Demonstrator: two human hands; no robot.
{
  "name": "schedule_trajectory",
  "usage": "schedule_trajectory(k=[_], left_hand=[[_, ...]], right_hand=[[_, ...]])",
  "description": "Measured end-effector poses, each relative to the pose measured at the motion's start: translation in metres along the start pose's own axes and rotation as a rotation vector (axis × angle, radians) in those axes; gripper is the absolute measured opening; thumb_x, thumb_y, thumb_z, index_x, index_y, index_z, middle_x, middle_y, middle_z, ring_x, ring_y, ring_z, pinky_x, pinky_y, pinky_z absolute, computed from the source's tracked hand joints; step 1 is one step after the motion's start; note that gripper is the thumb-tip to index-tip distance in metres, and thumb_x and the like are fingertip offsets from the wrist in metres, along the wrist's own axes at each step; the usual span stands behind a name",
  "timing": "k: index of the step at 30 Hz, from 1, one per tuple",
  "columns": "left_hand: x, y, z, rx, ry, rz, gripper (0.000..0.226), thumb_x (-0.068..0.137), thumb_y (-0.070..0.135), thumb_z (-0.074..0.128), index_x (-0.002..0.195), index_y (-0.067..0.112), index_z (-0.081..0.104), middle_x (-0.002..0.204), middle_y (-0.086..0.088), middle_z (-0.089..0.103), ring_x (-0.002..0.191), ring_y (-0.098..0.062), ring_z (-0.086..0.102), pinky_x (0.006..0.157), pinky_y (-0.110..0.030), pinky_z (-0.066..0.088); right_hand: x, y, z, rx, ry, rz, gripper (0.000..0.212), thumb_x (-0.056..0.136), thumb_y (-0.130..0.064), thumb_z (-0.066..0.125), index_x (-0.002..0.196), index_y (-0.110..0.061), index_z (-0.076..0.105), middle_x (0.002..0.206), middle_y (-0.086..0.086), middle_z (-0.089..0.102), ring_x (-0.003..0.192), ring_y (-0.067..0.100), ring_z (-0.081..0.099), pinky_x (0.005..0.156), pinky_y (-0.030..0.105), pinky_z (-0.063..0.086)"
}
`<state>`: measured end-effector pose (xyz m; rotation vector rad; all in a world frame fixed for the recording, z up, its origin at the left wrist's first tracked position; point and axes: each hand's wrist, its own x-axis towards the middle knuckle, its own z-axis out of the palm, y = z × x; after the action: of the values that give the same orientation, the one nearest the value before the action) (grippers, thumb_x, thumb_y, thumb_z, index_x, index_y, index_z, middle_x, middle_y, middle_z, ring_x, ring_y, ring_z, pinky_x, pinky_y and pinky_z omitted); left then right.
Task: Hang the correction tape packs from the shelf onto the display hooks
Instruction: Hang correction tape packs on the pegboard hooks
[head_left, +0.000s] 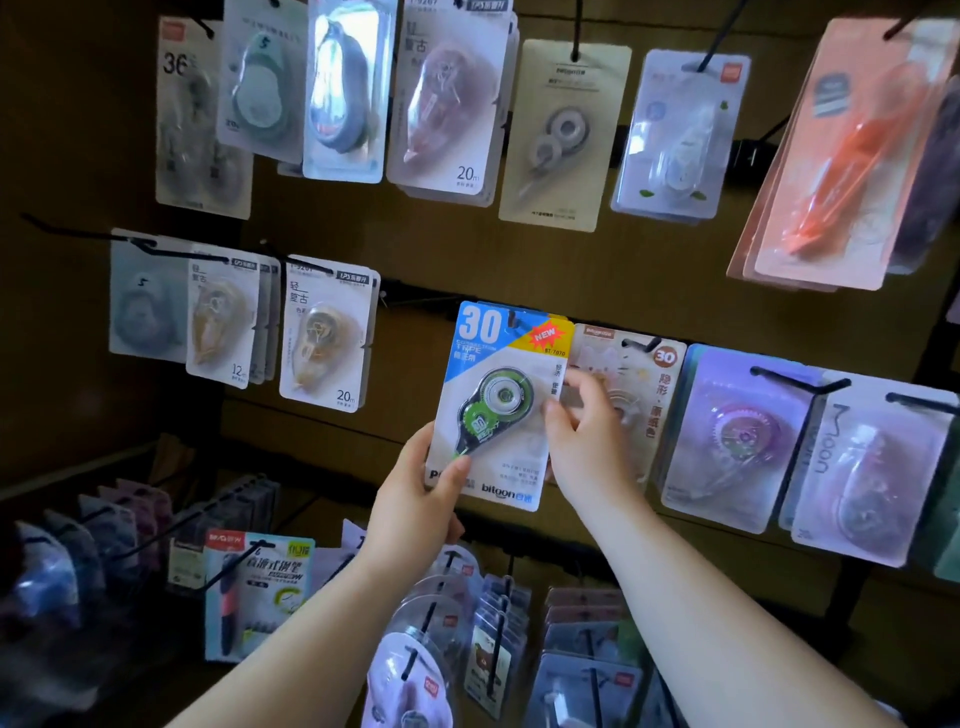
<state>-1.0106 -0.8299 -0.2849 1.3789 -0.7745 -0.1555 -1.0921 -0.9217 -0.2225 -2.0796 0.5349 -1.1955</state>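
In the centre of the frame, the left hand (415, 493) grips the lower left corner of the blue-topped correction tape pack (498, 400), and the right hand (582, 447) pinches its right edge. Its top hole meets a dark display hook (514, 318), so it looks nearly hung, though I cannot tell how far it is threaded. Behind it, hung packs (322, 332) cover the board.

Your left hand (415, 499) and right hand (587, 447) are bare; both forearms (691, 587) are bare too, down to the 6 o'clock edge.
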Motion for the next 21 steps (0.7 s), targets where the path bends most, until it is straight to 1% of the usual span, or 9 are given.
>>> schedule_trajectory(k=[2,6,9,11,13,14,16,18,21], left_hand=[[0.012,-0.004,0.006,0.045,-0.023,-0.004,0.034,0.093,0.025,0.045,0.127,0.03,0.042,0.072,0.004,0.058,0.042,-0.007,0.05,0.035,-0.01,0.038],[0.037,-0.012,0.016,0.118,-0.083,-0.028,0.039,0.094,0.031,0.043,0.133,0.031,0.04,0.077,0.013,0.055,0.058,-0.006,0.049,0.043,-0.018,0.043],[0.048,-0.019,0.02,0.153,-0.093,-0.037,0.039,0.094,0.033,0.042,0.133,0.029,0.039,0.076,0.012,0.054,0.057,-0.005,0.049,0.042,-0.017,0.041],[0.049,-0.024,0.019,0.168,-0.079,-0.051,0.043,0.094,0.035,0.042,0.136,0.028,0.036,0.087,0.006,0.059,0.064,-0.012,0.055,0.046,-0.02,0.043],[0.041,-0.027,0.016,0.197,-0.057,-0.093,0.053,0.092,0.038,0.044,0.141,0.027,0.027,0.106,0.0,0.061,0.084,-0.023,0.062,0.059,-0.026,0.047],[0.035,-0.027,0.013,0.224,-0.037,-0.117,0.058,0.092,0.039,0.045,0.143,0.025,0.023,0.107,0.0,0.06,0.091,-0.026,0.062,0.065,-0.028,0.047],[0.014,-0.024,0.002,0.221,0.012,-0.115,0.058,0.091,0.036,0.047,0.142,0.021,0.025,0.091,0.005,0.056,0.085,-0.021,0.059,0.072,-0.031,0.046],[-0.016,-0.022,-0.013,0.151,0.052,-0.059,0.046,0.09,0.031,0.049,0.134,0.022,0.037,0.082,0.008,0.055,0.072,-0.012,0.057,0.065,-0.025,0.048],[-0.083,-0.035,-0.04,0.048,0.105,0.031,0.015,0.089,0.017,0.051,0.092,0.03,0.059,0.065,0.006,0.062,0.048,0.002,0.052,0.046,-0.009,0.041]], right_hand=[[0.008,0.005,0.002,-0.045,0.042,-0.003,0.032,0.096,-0.013,0.04,0.127,-0.018,0.046,0.111,0.003,0.062,0.089,0.016,0.06,0.063,0.021,0.047],[0.025,0.013,0.007,-0.096,0.115,-0.025,0.036,0.095,-0.015,0.039,0.13,-0.02,0.046,0.126,0.005,0.059,0.113,0.024,0.056,0.082,0.029,0.045],[0.029,0.018,0.009,-0.191,0.111,-0.014,0.038,0.096,-0.018,0.038,0.134,-0.019,0.042,0.131,0.004,0.055,0.114,0.022,0.054,0.078,0.028,0.043],[0.026,0.022,0.008,-0.182,0.088,0.002,0.039,0.096,-0.019,0.039,0.135,-0.018,0.039,0.122,0.002,0.057,0.095,0.014,0.059,0.069,0.023,0.044],[0.015,0.026,0.008,-0.129,0.056,0.036,0.04,0.095,-0.018,0.042,0.134,-0.018,0.036,0.095,-0.008,0.056,0.07,0.002,0.052,0.056,0.018,0.045],[0.008,0.028,0.007,-0.126,0.049,0.047,0.039,0.094,-0.017,0.044,0.133,-0.018,0.036,0.083,-0.014,0.052,0.066,0.0,0.05,0.055,0.019,0.046],[-0.01,0.032,0.004,-0.138,0.05,0.033,0.037,0.093,-0.016,0.046,0.129,-0.017,0.038,0.075,-0.019,0.045,0.068,0.002,0.051,0.06,0.022,0.049],[-0.032,0.036,-0.002,-0.106,0.05,0.019,0.035,0.092,-0.014,0.047,0.126,-0.016,0.041,0.078,-0.019,0.045,0.067,0.0,0.049,0.056,0.011,0.043],[-0.078,0.047,-0.005,0.024,0.036,0.065,0.02,0.091,-0.009,0.047,0.104,-0.024,0.047,0.082,-0.008,0.057,0.061,0.003,0.054,0.052,0.009,0.046]])
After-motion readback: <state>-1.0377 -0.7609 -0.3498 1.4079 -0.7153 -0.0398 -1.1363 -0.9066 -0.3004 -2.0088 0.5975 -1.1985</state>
